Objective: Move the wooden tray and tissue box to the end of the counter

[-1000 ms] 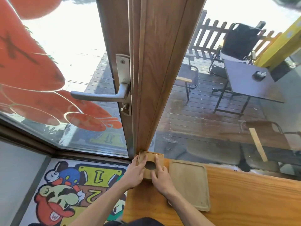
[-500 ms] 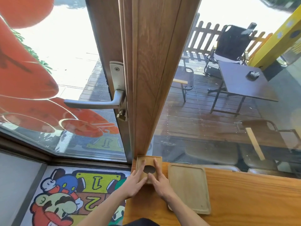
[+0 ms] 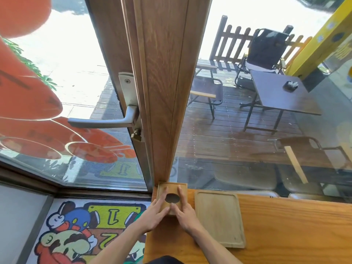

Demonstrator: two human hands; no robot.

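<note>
The tissue box (image 3: 172, 197) now sits tight against the wooden door frame (image 3: 162, 92) at the tabletop (image 3: 295, 225) end, nudged further in than a second ago; both the left hand (image 3: 155, 212) and right hand (image 3: 185, 208) lie flat on its lid, fingers (image 3: 180, 191) spread beside the oval hole, pressing rather than gripping; the wooden tray (image 3: 219, 220) lies just beside it, so the task looks nearly finished.

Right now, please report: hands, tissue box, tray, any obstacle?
Both hands flat on tissue box: left hand, right hand. Box at counter end, against the door frame. Wooden tray beside it, apart. Nothing in the way.
</note>
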